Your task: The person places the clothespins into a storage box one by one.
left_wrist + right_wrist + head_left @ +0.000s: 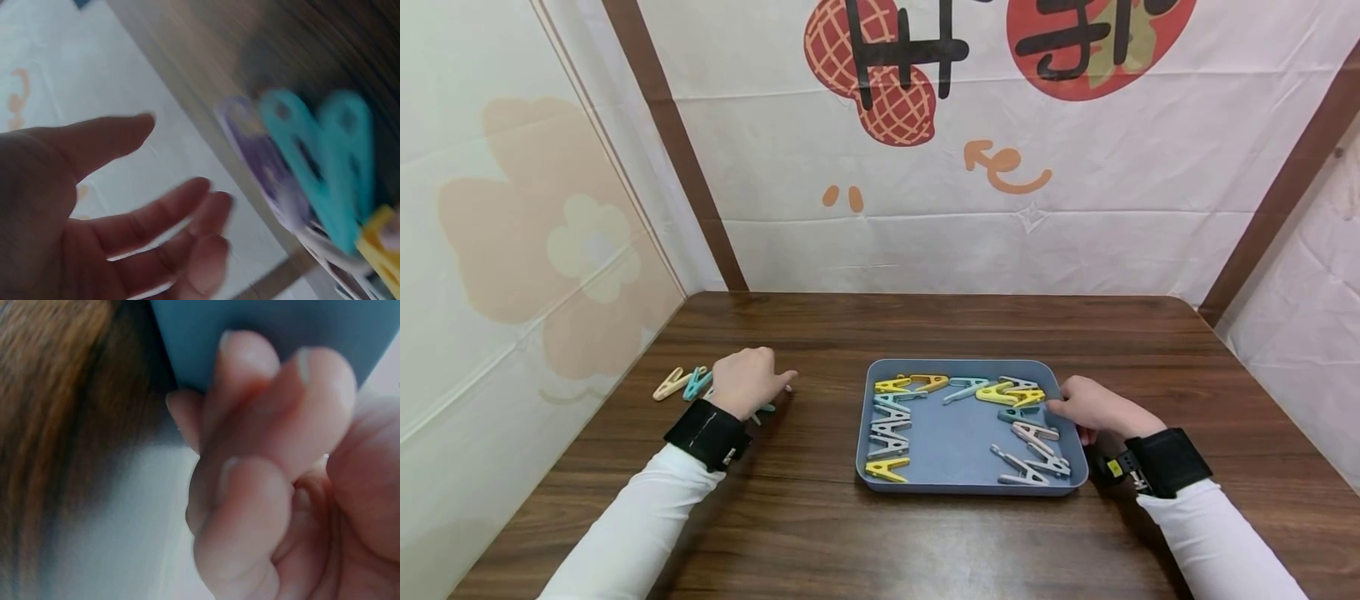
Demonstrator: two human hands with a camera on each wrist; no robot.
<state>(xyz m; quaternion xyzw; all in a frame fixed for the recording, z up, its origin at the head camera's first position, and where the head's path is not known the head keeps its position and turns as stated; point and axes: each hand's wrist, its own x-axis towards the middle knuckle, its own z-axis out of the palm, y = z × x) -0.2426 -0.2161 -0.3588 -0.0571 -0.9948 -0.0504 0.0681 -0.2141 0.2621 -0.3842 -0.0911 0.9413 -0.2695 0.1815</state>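
Note:
My left hand [745,383] is over a group of clothespins left of the tray, its fingers loosely bent with nothing between thumb and fingertips. Beside it lie a cream clothespin [668,387] and a teal clothespin [347,181]; the left wrist view adds a purple clothespin [259,150] and part of a yellow clothespin [381,247], somewhat blurred. The hand hides some of the group from the head view. At the right side of the blue-grey tray [955,450], my right hand [1101,408] holds the rim, curled fingers against the outer wall [187,331].
Inside the tray, yellow, light blue and grey clothespins lie along the left, back and right sides, such as a yellow clothespin [886,469] at the front left corner. The brown wooden table [820,542] meets a printed white cloth [775,250] at the back and sides.

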